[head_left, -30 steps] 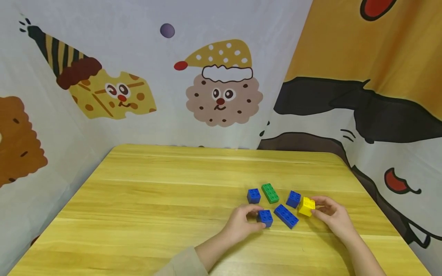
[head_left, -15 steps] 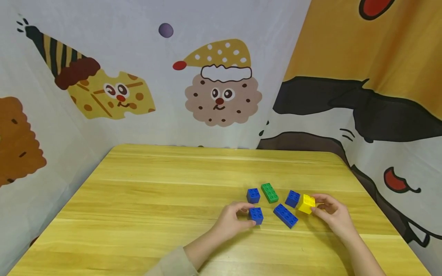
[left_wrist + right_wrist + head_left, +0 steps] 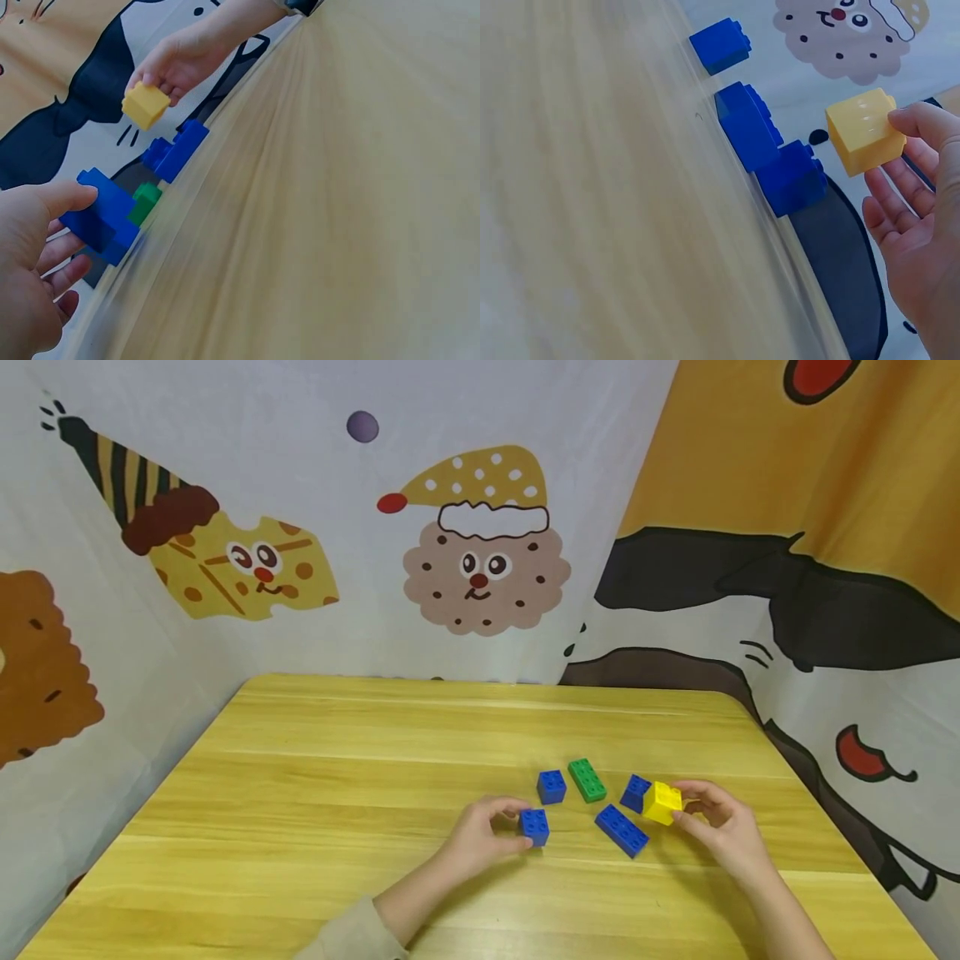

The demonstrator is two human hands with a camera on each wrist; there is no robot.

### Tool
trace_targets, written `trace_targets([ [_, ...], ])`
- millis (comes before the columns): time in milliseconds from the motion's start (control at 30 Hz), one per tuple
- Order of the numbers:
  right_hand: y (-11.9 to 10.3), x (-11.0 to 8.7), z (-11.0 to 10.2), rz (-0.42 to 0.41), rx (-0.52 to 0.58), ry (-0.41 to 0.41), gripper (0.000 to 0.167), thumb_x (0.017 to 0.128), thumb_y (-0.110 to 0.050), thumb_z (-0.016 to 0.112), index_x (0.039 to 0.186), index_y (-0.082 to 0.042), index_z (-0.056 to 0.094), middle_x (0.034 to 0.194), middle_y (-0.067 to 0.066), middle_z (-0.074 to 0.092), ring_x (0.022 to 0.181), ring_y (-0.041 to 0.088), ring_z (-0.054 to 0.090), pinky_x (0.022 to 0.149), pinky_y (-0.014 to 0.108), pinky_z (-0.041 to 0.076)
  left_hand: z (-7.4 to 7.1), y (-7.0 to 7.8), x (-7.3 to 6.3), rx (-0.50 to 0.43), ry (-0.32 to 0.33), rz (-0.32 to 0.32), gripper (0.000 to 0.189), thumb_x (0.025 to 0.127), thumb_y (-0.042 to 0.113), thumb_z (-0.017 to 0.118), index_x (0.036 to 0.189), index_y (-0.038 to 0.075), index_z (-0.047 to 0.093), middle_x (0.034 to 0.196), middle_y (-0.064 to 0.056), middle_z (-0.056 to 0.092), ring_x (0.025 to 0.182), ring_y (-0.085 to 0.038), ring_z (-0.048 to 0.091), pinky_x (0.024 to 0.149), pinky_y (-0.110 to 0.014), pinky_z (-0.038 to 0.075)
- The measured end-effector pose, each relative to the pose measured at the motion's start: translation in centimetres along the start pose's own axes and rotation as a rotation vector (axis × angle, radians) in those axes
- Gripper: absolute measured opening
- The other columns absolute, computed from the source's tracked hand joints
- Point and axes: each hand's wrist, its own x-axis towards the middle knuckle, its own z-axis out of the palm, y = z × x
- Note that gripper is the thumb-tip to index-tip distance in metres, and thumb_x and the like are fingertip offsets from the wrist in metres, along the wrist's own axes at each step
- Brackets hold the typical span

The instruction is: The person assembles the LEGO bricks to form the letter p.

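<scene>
My left hand [image 3: 480, 843] pinches a square blue toy brick [image 3: 534, 827] between thumb and fingers, a little in front of another square blue brick [image 3: 551, 787]. Over on the right, my right hand [image 3: 723, 827] grips a yellow brick [image 3: 663, 803] by its right side. That yellow brick partly covers a third square blue brick [image 3: 635, 793] in the head view. In the right wrist view the yellow brick [image 3: 864, 131] appears raised above the tabletop, with the thumb on one face. A long blue brick [image 3: 621, 831] lies between the two hands.
A long green brick [image 3: 587, 780] lies behind the long blue one, studs up. The wooden table [image 3: 337, 777] reaches back to a cloth backdrop [image 3: 315, 427] printed with cartoon figures.
My left hand has moved left with its blue brick, away from the long blue one. The yellow brick in my right hand has shifted slightly left, overlapping the blue brick beside it.
</scene>
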Motion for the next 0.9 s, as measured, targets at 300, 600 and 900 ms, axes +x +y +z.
trace_targets([
  [300, -1.1, 0.1, 0.8, -0.042, 0.091, 0.013, 0.038, 0.076, 0.022, 0.064, 0.113, 0.014, 0.056, 0.109, 0.000, 0.064, 0.089, 0.010, 0.058, 0.078, 0.017, 0.046, -1.9, -0.7, -0.6, 0.015, -0.027, 0.017, 0.041, 0.077, 0.013, 0.080, 0.116, 0.009, 0.067, 0.106, 0.006, 0.064, 0.101, -0.023, 0.057, 0.087, -0.040, 0.045],
  [600, -2.0, 0.2, 2.2, -0.145, 0.193, -0.039, 0.039, 0.073, 0.028, 0.061, 0.110, 0.018, 0.054, 0.109, 0.002, 0.064, 0.089, 0.011, 0.059, 0.077, 0.018, 0.047, -3.3, -1.4, -1.2, 0.021, -0.039, 0.023, 0.041, 0.077, 0.012, 0.079, 0.116, 0.010, 0.067, 0.110, 0.004, 0.064, 0.102, -0.022, 0.057, 0.091, -0.043, 0.044],
  [900, -2.9, 0.4, 3.4, -0.161, 0.179, -0.083, 0.039, 0.074, 0.026, 0.063, 0.111, 0.014, 0.055, 0.113, 0.000, 0.061, 0.092, 0.011, 0.059, 0.078, 0.019, 0.047, -4.4, -1.8, -1.6, 0.019, -0.047, 0.025, 0.040, 0.078, 0.011, 0.079, 0.116, 0.009, 0.067, 0.112, 0.000, 0.064, 0.103, -0.023, 0.057, 0.093, -0.047, 0.042],
])
